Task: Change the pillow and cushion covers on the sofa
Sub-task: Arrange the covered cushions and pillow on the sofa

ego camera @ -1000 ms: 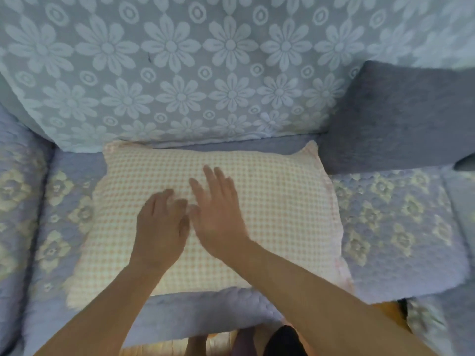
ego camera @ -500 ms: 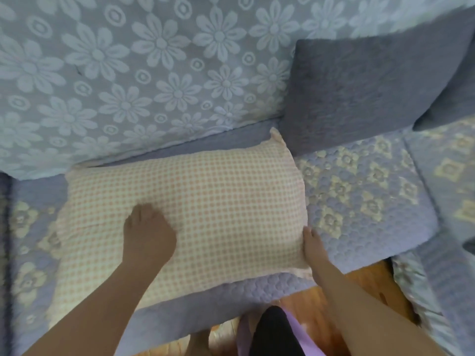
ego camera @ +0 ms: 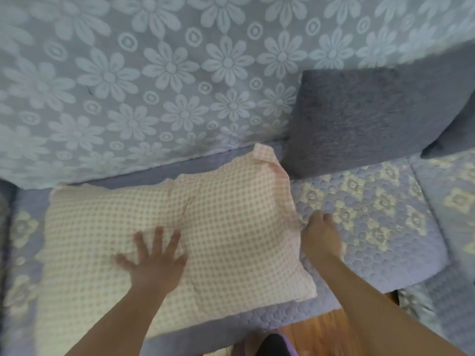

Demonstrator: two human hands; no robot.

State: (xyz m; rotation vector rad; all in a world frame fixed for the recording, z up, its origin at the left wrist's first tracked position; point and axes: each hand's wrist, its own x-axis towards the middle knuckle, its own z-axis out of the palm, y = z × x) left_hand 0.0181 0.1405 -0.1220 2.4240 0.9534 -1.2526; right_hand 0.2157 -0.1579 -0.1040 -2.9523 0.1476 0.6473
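The cream pillow with orange checks (ego camera: 205, 227) lies flat on the quilted lilac sofa seat (ego camera: 372, 214). The left hand (ego camera: 156, 260) presses it, fingers spread; the right hand (ego camera: 321, 235) pinches its right edge.

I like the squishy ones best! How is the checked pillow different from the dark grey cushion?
The checked pillow is pale with small pink checks; the dark grey cushion is plain and fuzzy-looking. The pillow lies flat on the sofa seat; the cushion leans upright against the flowered backrest. The left hand presses on the pillow; no hand touches the cushion. Both sit on the sofa.
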